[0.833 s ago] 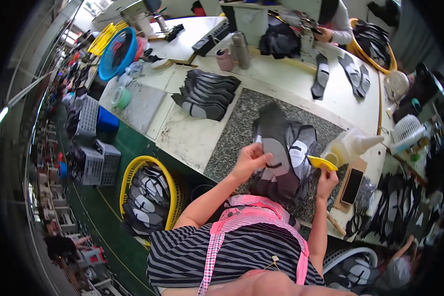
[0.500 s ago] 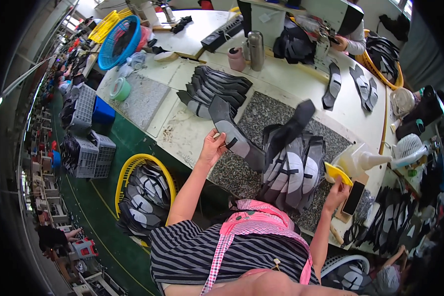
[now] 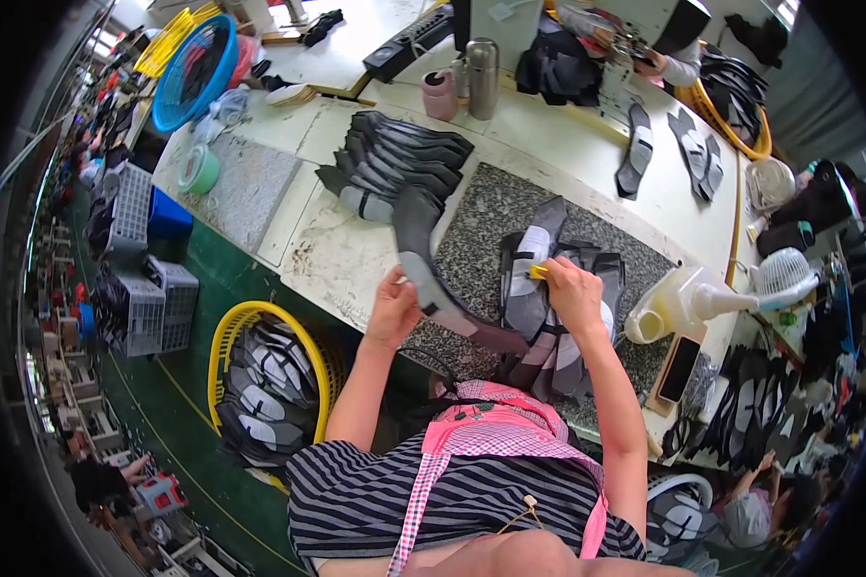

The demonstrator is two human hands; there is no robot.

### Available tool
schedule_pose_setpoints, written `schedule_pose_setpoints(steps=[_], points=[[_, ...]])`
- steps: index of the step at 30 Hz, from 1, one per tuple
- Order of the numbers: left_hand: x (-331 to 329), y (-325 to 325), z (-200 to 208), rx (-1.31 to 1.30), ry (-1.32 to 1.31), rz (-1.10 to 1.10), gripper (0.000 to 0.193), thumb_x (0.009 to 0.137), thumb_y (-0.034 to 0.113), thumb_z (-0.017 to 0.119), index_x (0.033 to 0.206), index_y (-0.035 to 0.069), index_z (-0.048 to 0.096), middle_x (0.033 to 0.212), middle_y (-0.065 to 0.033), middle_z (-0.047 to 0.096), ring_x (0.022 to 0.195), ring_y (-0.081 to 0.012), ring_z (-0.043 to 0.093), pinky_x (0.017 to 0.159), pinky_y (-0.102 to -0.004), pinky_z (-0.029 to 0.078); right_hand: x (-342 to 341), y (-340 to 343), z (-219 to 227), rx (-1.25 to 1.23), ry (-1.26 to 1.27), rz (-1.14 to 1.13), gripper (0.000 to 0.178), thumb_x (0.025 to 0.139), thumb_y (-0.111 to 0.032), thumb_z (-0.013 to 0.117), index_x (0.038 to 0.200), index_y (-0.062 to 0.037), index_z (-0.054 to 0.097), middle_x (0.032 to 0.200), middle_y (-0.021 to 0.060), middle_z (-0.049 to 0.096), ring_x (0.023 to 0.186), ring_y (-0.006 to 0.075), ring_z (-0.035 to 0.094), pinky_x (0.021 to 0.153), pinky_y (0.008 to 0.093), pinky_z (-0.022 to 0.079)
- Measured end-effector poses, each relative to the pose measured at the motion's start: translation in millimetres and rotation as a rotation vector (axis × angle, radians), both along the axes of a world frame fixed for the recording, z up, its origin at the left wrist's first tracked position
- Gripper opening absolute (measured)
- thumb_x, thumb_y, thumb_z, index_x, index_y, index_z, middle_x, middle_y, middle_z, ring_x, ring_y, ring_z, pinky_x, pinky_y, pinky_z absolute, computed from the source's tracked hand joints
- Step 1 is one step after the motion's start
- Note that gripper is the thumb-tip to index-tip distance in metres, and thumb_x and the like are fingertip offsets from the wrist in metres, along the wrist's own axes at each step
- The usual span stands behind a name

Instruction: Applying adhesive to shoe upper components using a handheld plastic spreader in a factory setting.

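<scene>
My left hand [image 3: 393,310] pinches the edge of a long, curved dark-grey shoe upper piece [image 3: 416,245], which slants across the stone slab toward the pile. My right hand [image 3: 577,296] is closed on a small flat yellow spreader [image 3: 539,272], mostly hidden by my fingers. Its tip meets, or hovers just over, the light-grey patch of a piece on the pile of shoe upper pieces [image 3: 522,313]. An overlapping row of similar pieces [image 3: 409,154] lies beyond my left hand. To the right of the pile, a translucent jug [image 3: 678,298] with pale yellow contents lies tilted.
A speckled stone slab [image 3: 496,192] lies on the white table. At the back stand a pink cup [image 3: 440,96] and a steel flask [image 3: 483,77]. A yellow basket [image 3: 217,370] of pieces sits at lower left. A phone [image 3: 680,370] lies right. Across the table, a person works at a sewing machine.
My right hand has moved left from the jug's mouth to the pile, carrying the yellow spreader. My left hand has shifted slightly left with its piece. The top piece of the pile now lies differently.
</scene>
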State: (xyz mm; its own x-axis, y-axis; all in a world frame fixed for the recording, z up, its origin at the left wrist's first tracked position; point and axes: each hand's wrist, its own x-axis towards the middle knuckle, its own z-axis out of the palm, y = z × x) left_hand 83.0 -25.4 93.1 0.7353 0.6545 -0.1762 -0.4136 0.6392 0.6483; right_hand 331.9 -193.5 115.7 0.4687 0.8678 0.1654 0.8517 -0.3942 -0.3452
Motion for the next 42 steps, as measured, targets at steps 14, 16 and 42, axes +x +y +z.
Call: schedule_pose_setpoints(steps=[14,16,42], points=[[-30,199,-147,-0.072,0.192,0.564,0.035,0.088,0.014,0.069,0.118,0.012,0.049,0.085,0.0056,0.063,0.069,-0.0064,0.06,0.064,-0.0251,0.053,12,-73,11,0.482,0.448,-0.386,0.01,0.089,-0.007,0.065,0.093,0.0015,0.066,0.071,-0.0002,0.056,0.057,0.006,0.041,0.05,0.0237,0.032],[-15,213,-162,-0.064,0.375,0.694,0.033,0.087,0.015,0.071,0.114,0.012,0.052,0.083,0.0042,0.063,0.067,-0.0088,0.059,0.058,-0.0274,0.05,14,-96,-1,0.528,0.425,-0.491,0.016,0.093,-0.013,0.063,0.089,0.0027,0.064,0.066,-0.0064,0.046,0.057,0.0026,0.034,0.048,0.0246,0.025],[180,2,-54,-0.028,0.691,-0.634,0.043,0.08,0.021,0.078,0.108,-0.007,0.061,0.1,-0.0118,0.067,0.086,-0.0224,0.066,0.079,-0.0395,0.055,-17,-282,-42,0.756,0.505,-1.033,0.017,0.092,-0.016,0.064,0.089,0.001,0.066,0.062,-0.0073,0.048,0.054,0.0018,0.036,0.048,0.0224,0.027]])
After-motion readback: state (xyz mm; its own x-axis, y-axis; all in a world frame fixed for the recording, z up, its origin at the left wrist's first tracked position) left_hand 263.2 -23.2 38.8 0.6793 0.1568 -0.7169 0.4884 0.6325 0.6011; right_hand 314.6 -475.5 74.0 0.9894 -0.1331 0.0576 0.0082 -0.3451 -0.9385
